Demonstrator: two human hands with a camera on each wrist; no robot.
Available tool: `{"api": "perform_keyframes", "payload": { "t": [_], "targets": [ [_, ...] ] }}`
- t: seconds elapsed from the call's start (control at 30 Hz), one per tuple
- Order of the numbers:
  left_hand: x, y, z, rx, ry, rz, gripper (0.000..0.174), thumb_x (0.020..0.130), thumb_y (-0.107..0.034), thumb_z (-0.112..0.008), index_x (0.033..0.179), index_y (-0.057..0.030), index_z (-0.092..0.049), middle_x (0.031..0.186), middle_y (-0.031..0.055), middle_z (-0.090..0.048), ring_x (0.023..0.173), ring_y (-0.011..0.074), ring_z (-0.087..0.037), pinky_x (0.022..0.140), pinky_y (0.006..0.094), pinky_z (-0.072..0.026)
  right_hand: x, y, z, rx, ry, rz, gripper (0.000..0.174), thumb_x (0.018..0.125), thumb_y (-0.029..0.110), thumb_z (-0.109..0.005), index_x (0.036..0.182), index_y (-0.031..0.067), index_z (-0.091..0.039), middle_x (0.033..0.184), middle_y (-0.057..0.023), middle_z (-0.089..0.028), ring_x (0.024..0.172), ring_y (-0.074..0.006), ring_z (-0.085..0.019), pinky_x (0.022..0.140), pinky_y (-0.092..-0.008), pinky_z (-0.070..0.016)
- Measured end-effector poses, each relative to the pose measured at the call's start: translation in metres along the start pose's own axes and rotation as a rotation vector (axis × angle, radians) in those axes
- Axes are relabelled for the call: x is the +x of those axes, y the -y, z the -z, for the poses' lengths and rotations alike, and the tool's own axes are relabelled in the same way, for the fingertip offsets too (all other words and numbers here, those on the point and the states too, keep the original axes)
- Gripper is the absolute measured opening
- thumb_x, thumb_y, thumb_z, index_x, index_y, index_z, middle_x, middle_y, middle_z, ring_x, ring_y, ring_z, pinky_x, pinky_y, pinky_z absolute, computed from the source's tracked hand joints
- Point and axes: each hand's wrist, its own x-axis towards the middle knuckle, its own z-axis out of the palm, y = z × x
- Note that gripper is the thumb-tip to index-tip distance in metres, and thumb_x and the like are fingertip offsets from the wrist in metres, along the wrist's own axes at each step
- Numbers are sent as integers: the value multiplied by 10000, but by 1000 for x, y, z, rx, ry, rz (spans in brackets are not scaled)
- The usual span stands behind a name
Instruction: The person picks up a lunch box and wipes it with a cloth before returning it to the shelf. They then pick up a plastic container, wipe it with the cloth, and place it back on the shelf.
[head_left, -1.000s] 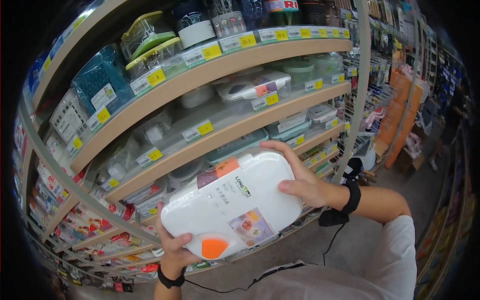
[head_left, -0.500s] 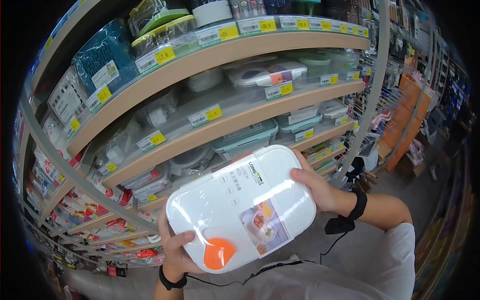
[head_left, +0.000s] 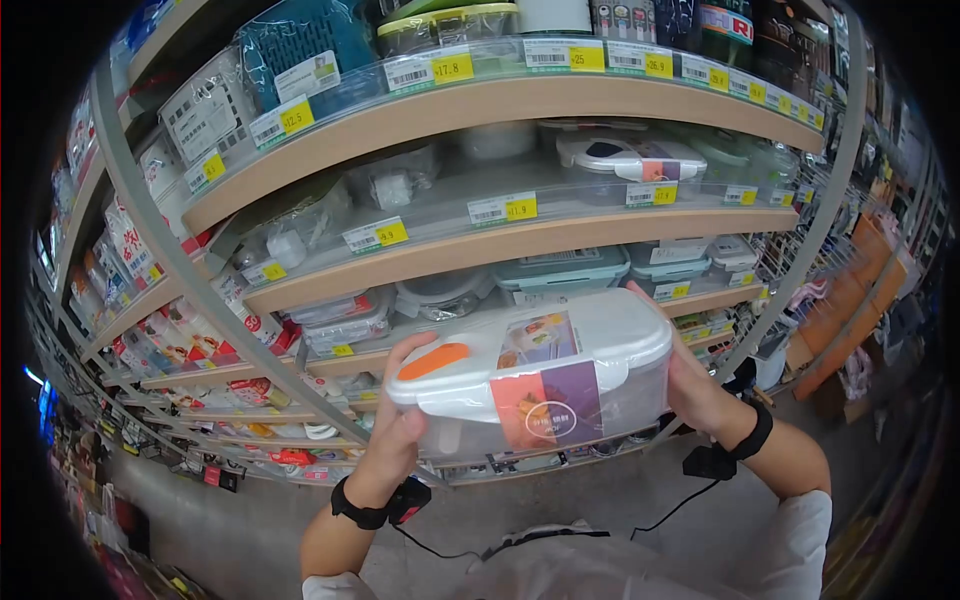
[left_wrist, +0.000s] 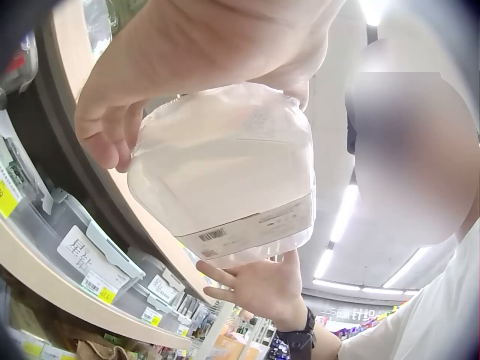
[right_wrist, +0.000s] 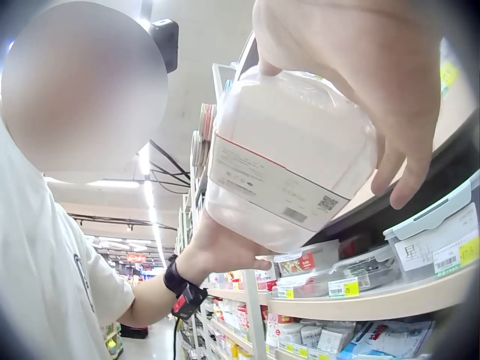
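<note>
Fingers first. The left hand (head_left: 392, 432) grips the left end of the lunch box (head_left: 540, 365), thumb on the near side below the lid (head_left: 625, 315), fingers up round the end beside the orange patch (head_left: 432, 361). The right hand (head_left: 698, 390) holds the right end, fingertips just showing at the far right corner; my right wrist feed puts its thumb on the near side, fingers on the far side. Both are gripping the box.

Box position: in the air between the hands, in front of the shelving, film wrap on.

Change: half a second ago the lid faced my head feed with both thumbs resting on it. Now the box is tipped, its near long side in view, and the left thumb has dropped onto that side. The colored sleeve (head_left: 545, 405) shows there; I cannot read its fine print. A printed label (right_wrist: 277, 180) on the underside shows in both wrist feeds.

Meaning, as I judge it: the package is being looked over face by face, nothing unpacked.

Further out, far side: a similar lidded box (head_left: 625, 160) on the middle shelf (head_left: 530, 240), and a pale-blue-lidded container (head_left: 560, 268) on the shelf below.
</note>
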Motion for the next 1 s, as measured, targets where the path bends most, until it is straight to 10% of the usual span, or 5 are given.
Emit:
{"api": "perform_keyframes", "payload": {
  "t": [0.1,0.37,0.63,1.0],
  "targets": [
    [6,4,3,-36,71,-20,868,797,-596,-616,1407,-79,-277,1341,130,-456,1273,240,-416,1067,364,-307,-1,2,-1,-14,-58,-104,825,951,546,-405,1499,35,-59,1534,-144,-170,1414,-240,-170,1132,-378,-151],
    [12,10,7,9,70,58,923,846,-651,-517,1471,-65,-172,1443,134,-316,1329,244,-329,1104,369,-218,14,8,2,74,-117,-250,645,999,514,-241,1474,79,-210,1442,-121,-369,1308,-225,-380,1090,-396,-276],
    [24,-3,4,110,87,-2,884,783,-111,-738,1457,-17,-174,1377,157,-403,1101,192,-559,788,243,-492,24,5,9,155,-94,-450,701,979,576,-126,1464,77,-216,1382,-192,-429,1149,-265,-557,1024,-404,-393],
    [28,0,20,234,-53,120,542,925,-352,-560,1316,-23,-380,980,82,-645,793,89,-622,474,180,-446,17,-1,14,1,0,-550,706,985,564,-113,1320,35,-437,893,-150,-678,787,-195,-659,745,-295,-496]
  ]
}}
